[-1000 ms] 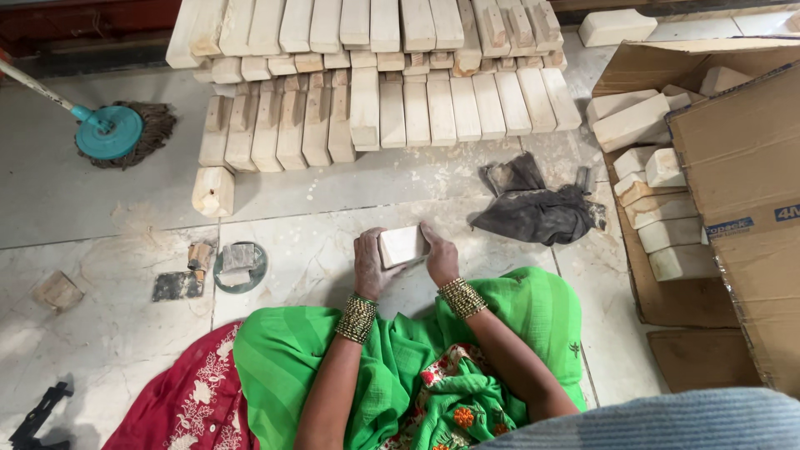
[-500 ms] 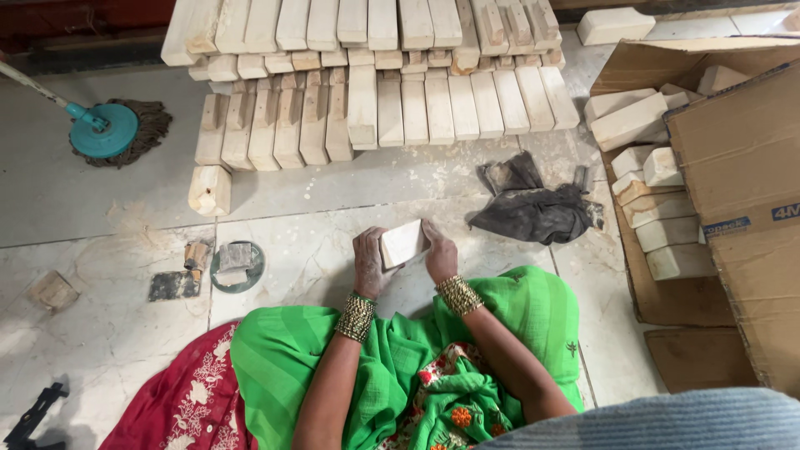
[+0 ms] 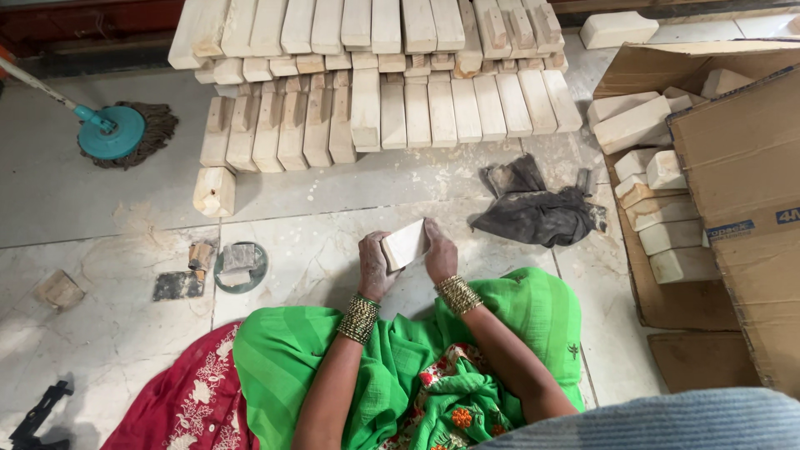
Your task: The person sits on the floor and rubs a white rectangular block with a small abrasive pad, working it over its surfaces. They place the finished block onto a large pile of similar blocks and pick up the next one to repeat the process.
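From the head camera I looked down on a person seated on a pale, veined marble floor (image 3: 108, 333), lap covered in bright green cloth (image 3: 400, 367) with a red embroidered cloth (image 3: 192, 400) beside it. Both hands met just above the knees around one small, pale wooden block (image 3: 406, 244), squarish, smooth-faced and tilted. The left hand (image 3: 372, 265) cupped its left edge, fingers (image 3: 369, 246) curled closed against it; the right hand (image 3: 439, 252) pressed on its right side, fingers wrapped over the upper corner. Stacked gold bangles circled each wrist.

Beyond the hands, a large stack of long wooden billets (image 3: 375, 75) lay in rows on the floor, cream-coloured and rectangular, their ends facing me. One short billet (image 3: 215, 192) stood apart at the stack's near left corner. To the right of the hands lay a crumpled dark grey rag (image 3: 533, 212), soft and dusty. Further right, an open brown cardboard box (image 3: 742, 167) held more chunky pale blocks (image 3: 658, 217), loosely heaped.

To the left of the hands sat a round dark dish (image 3: 240, 267) with a small grey piece on it, a flat dark square scrap (image 3: 177, 286) just beside it, and a small wood offcut (image 3: 58, 290) further left. A teal mop head (image 3: 117, 132) with brown strings rested on the floor at the far left.
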Available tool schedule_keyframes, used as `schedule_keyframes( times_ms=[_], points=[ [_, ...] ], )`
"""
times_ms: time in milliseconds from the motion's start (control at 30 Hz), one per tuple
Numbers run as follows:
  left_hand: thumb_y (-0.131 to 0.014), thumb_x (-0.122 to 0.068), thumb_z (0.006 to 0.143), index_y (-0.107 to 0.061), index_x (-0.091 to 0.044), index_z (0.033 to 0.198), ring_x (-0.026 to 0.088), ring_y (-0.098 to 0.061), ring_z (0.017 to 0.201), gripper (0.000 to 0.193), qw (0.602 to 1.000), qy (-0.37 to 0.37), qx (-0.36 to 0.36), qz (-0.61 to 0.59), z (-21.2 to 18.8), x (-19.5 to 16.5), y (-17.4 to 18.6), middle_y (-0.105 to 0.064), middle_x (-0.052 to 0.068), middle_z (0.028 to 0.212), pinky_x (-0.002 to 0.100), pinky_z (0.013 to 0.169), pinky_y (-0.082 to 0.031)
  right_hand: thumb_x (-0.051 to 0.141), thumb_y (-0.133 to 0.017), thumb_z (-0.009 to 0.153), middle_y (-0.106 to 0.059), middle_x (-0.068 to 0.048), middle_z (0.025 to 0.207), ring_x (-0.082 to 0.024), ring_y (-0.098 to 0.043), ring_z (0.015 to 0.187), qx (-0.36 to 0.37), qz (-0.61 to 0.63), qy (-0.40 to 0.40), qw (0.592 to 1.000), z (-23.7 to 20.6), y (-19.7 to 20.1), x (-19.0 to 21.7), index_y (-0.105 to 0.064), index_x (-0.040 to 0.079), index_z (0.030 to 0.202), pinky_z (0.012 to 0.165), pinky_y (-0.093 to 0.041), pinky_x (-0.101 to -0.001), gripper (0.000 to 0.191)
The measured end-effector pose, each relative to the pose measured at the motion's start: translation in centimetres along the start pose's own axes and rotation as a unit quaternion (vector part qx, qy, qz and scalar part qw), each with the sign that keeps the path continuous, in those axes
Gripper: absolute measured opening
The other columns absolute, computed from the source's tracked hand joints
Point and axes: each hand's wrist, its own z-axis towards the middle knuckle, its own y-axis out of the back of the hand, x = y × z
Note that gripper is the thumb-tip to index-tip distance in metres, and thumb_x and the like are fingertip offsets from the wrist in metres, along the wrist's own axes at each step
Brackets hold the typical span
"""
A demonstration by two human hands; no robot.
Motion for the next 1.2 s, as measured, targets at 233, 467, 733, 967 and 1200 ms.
schedule_keyframes(
  times_ms=[233,467,733,967,1200],
  points=[
    [-0.088,-0.003,0.070,-0.044,-0.006,0.139,0.035,-0.049,0.127,0.082,0.999,-0.043,-0.019,0.018,-0.6,0.3,-0.2,-0.052,0.016,0.133,0.048,0.111,-0.040,-0.013,-0.043,0.087,-0.057,-0.011,0.149,-0.032,-0.070,0.121,-0.054,0.049,0.154,0.985,-3.1,-0.4,4.4,-0.058,0.012,0.147,0.089,-0.064,-0.0369,0.067],
    [-0.088,-0.002,0.058,-0.042,-0.004,0.137,0.039,-0.047,0.123,0.092,1.000,0.015,0.011,0.006,-0.1,-0.3,-0.1,-0.051,0.018,0.129,0.050,0.107,-0.040,-0.004,-0.049,0.088,-0.061,-0.007,0.142,-0.027,-0.074,0.110,-0.027,-0.072,0.001,0.997,1.7,0.0,-0.5,-0.062,0.017,0.149,0.089,-0.063,-0.0355,0.065],
    [-0.091,-0.003,0.062,-0.040,-0.005,0.140,0.037,-0.049,0.119,0.093,0.999,0.017,-0.022,0.028,-0.3,1.6,-1.2,-0.052,0.017,0.129,0.050,0.104,-0.041,-0.011,-0.044,0.090,-0.056,-0.009,0.151,-0.028,-0.066,0.130,-0.048,0.035,0.198,0.978,-2.2,-0.5,4.4,-0.058,0.012,0.149,0.099,-0.062,-0.0440,0.065],
    [-0.091,0.000,0.058,-0.044,-0.007,0.140,0.038,-0.050,0.123,0.095,0.999,0.011,-0.019,0.040,1.3,-0.1,0.1,-0.054,0.015,0.129,0.049,0.108,-0.041,-0.014,-0.047,0.079,-0.068,-0.016,0.131,-0.034,-0.073,0.103,0.013,0.051,-0.080,0.995,1.9,1.0,-1.5,-0.068,0.010,0.133,0.088,-0.058,-0.0403,0.063],
    [-0.095,-0.013,0.054,-0.038,-0.013,0.155,0.037,-0.050,0.121,0.117,0.994,-0.035,-0.007,0.104,7.2,-2.9,3.0,-0.052,0.018,0.132,0.047,0.107,-0.043,-0.012,-0.050,0.086,-0.069,-0.023,0.124,-0.040,-0.069,0.104,-0.089,0.057,-0.035,0.994,2.5,2.9,-3.0,-0.064,0.008,0.138,0.089,-0.055,-0.0442,0.058]
  ],
)
